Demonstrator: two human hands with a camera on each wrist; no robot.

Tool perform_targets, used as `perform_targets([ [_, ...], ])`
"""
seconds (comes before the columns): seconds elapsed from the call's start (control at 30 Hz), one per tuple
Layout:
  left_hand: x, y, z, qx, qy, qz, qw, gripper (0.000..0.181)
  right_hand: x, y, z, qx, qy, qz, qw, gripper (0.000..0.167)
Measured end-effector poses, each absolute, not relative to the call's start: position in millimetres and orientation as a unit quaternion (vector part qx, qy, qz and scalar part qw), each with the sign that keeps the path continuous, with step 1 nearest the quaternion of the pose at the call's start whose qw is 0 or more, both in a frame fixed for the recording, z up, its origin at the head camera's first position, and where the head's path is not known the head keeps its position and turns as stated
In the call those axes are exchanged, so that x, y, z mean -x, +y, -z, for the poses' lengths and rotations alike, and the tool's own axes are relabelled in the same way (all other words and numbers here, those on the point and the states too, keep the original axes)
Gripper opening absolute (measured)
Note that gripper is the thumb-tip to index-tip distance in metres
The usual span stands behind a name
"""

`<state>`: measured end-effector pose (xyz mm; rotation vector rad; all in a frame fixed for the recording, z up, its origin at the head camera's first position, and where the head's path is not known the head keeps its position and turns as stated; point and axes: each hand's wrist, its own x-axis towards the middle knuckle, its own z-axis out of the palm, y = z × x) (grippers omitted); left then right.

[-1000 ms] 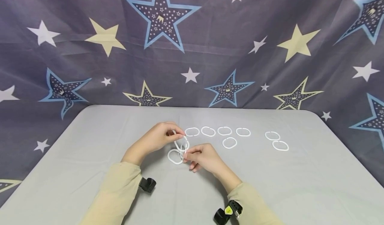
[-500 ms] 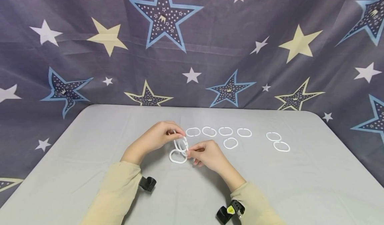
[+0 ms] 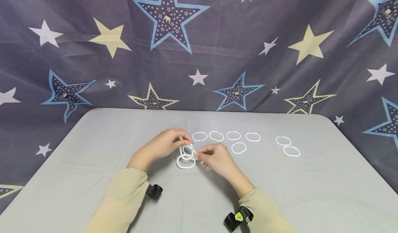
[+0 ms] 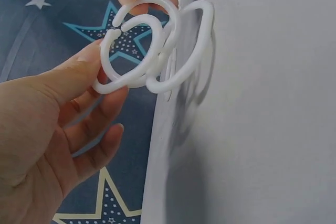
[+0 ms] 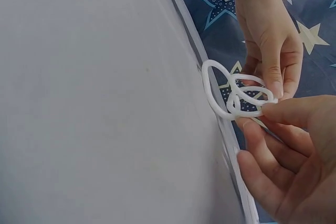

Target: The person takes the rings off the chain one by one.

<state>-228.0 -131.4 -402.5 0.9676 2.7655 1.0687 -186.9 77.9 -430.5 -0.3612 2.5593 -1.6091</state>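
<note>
White plastic oval rings, each with a small gap, are bunched between the two hands. My left hand [image 3: 164, 143] pinches one open-gapped ring [image 4: 158, 43] between thumb and fingertips. From the right, my right hand [image 3: 219, 160] pinches another ring [image 4: 172, 11] by its edge, and the two overlap closely. A third ring [image 4: 206, 30] hangs from the bunch below them, seen also as the lowest ring [image 3: 186, 167] in the head view. Exactly how the rings pass through each other is hard to tell where they overlap.
Several loose white rings [image 3: 253, 133] lie in a rough row behind the right hand on the grey-covered table [image 3: 93, 150]. Farther right, two rings [image 3: 291, 156] lie touching or nearly so. A dark star-patterned curtain [image 3: 217, 60] hangs behind the table.
My right hand has moved slightly up and to the right with its ring. My left hand has dropped a little, and the rings now sit more tightly overlapped.
</note>
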Motion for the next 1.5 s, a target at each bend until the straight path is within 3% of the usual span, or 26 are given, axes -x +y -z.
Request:
perform_targets([
  [1.2, 223.4, -118.6, 402.1, -0.318, 0.911, -0.257, -0.053, 0.003, 189.1, 81.0, 431.7, 0.140, 0.849, 0.509, 0.024, 0.011],
  [1.5, 226.9, -125.4, 400.7, -0.221, 0.910, -0.337, -0.099, 0.009, 189.7, 82.7, 434.5, 0.129, 0.848, 0.513, 0.039, 0.011],
])
